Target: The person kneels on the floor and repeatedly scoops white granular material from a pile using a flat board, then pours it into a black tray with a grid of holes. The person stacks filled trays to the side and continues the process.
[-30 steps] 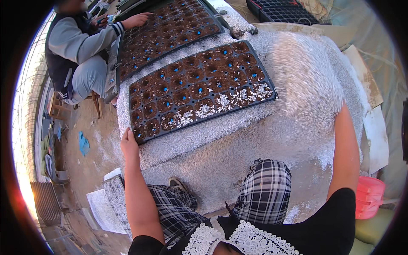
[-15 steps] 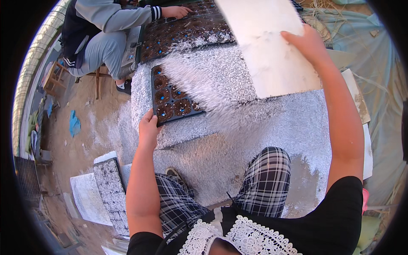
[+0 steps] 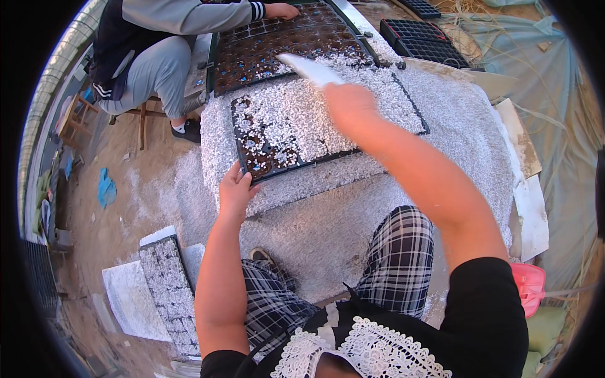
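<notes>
A black seedling tray (image 3: 277, 165) lies in front of me, mostly covered by white granules (image 3: 302, 129); brown soil cells and blue specks show at its left end. My left hand (image 3: 234, 191) grips the near left corner of this tray. Above its far side, my right hand (image 3: 350, 104) is closed on a white board (image 3: 312, 69), turned nearly edge-on and slightly blurred. Beyond lie more soil-filled trays (image 3: 271, 53) with blue specks, where a co-worker's hand (image 3: 282, 11) rests on the far cells.
The co-worker sits at the far left on a wooden stool (image 3: 144, 123). Empty black trays (image 3: 425, 43) are stacked at the far right. A granule-covered tray (image 3: 169, 283) lies on the ground at left. A pink scoop (image 3: 528, 286) is by my right elbow; plastic sheeting (image 3: 535, 88) lies beyond.
My right hand has swung the board left and tilted it edge-on. Granules that were in the air now cover most of the tray. My left hand stays at its corner.
</notes>
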Demonstrator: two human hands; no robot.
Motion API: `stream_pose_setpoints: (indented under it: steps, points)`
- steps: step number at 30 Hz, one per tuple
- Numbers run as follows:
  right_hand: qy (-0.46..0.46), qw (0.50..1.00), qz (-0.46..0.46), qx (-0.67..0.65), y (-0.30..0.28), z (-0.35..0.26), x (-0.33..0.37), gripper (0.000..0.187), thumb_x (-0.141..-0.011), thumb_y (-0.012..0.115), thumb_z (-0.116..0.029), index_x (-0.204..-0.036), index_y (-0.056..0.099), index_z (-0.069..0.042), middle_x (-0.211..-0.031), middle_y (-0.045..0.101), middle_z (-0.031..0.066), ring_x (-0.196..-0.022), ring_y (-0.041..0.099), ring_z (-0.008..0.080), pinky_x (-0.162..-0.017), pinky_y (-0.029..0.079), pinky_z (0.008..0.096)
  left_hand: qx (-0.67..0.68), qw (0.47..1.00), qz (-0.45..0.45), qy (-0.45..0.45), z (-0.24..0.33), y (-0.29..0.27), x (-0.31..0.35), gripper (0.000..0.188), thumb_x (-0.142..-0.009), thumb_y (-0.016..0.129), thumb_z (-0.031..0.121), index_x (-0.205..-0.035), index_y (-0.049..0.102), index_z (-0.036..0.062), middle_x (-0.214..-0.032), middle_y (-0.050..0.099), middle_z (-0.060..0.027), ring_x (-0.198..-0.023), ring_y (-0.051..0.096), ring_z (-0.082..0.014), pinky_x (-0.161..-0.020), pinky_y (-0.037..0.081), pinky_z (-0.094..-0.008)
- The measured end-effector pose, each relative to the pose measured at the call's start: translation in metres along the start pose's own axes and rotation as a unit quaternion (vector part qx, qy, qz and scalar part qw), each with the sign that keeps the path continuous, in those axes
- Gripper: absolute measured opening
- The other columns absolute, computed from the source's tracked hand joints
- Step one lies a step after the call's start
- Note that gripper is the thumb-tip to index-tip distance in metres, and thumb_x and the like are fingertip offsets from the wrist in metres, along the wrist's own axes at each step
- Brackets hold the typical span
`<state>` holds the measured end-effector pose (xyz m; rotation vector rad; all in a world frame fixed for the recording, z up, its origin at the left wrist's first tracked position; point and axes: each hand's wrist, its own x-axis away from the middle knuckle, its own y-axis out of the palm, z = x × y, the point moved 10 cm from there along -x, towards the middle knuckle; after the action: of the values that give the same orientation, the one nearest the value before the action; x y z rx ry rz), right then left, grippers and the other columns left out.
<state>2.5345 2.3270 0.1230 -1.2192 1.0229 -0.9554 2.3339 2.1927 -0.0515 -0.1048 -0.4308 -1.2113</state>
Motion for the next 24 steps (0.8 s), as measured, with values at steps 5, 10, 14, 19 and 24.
stream_pose_setpoints:
  steps: [5, 10, 14, 19, 24]
  points:
    - [-0.14, 0.985, -0.014, -0.1, 0.01, -0.149, 0.013, 0.017, -0.073, 0.054, -0.01, -0.087, 0.061, -0.004, -0.082, 0.063, 0.0114, -0.076, 0.062, 0.0243, -0.064, 0.05, 0.0338, 0.02, 1.0, -0.012, -0.016, -0.008, -0.004, -0.007, 0.04, -0.087, 0.038, 0.006, -0.127, 0.032, 0.0018, -0.111, 0.049, -0.0081, -0.091, 0.052, -0.0163, -0.07, 0.049, -0.0273]
    - [-0.39, 0.914, 0.027, -0.107, 0.002, -0.225, 0.105, 0.016, -0.066, 0.056, -0.01, -0.079, 0.056, 0.0, -0.074, 0.058, 0.0131, -0.068, 0.06, 0.0265, -0.059, 0.049, 0.0356, 0.061, 0.998, -0.009, 0.025, -0.014, -0.016, -0.017, 0.036, -0.086, 0.041, 0.009, -0.12, 0.04, 0.0001, -0.099, 0.055, -0.005, -0.072, 0.053, -0.0105, -0.057, 0.045, -0.0232]
    - [-0.391, 0.909, 0.079, -0.122, -0.07, -0.173, 0.126, 0.016, -0.068, 0.056, -0.01, -0.081, 0.052, 0.0, -0.068, 0.056, 0.0111, -0.063, 0.059, 0.0271, -0.055, 0.048, 0.0361, 0.024, 0.999, 0.006, 0.039, -0.026, -0.044, -0.03, 0.035, -0.086, 0.04, 0.011, -0.12, 0.041, 0.0011, -0.098, 0.055, -0.0045, -0.069, 0.051, -0.0094, -0.055, 0.042, -0.0226]
    - [-0.097, 0.927, -0.004, -0.362, -0.049, -0.04, 0.009, 0.034, -0.064, 0.066, -0.023, -0.081, 0.058, 0.005, -0.071, 0.061, 0.0183, -0.064, 0.062, 0.0266, -0.059, 0.049, 0.032, 0.096, 0.991, 0.083, -0.044, -0.008, -0.02, -0.019, 0.043, -0.089, 0.037, 0.022, -0.129, 0.031, 0.0076, -0.124, 0.039, -0.0102, -0.102, 0.044, -0.0225, -0.081, 0.038, -0.0433]
    - [-0.031, 0.879, -0.1, -0.464, 0.058, -0.034, -0.022, 0.041, -0.068, 0.066, -0.027, -0.095, 0.058, 0.004, -0.083, 0.062, 0.0156, -0.07, 0.061, 0.0209, -0.065, 0.048, 0.0306, 0.103, 0.99, 0.046, -0.082, -0.026, -0.015, -0.033, 0.027, -0.086, 0.051, 0.022, -0.109, 0.049, 0.007, -0.099, 0.055, -0.0048, -0.09, 0.051, -0.0189, -0.072, 0.037, -0.0406]
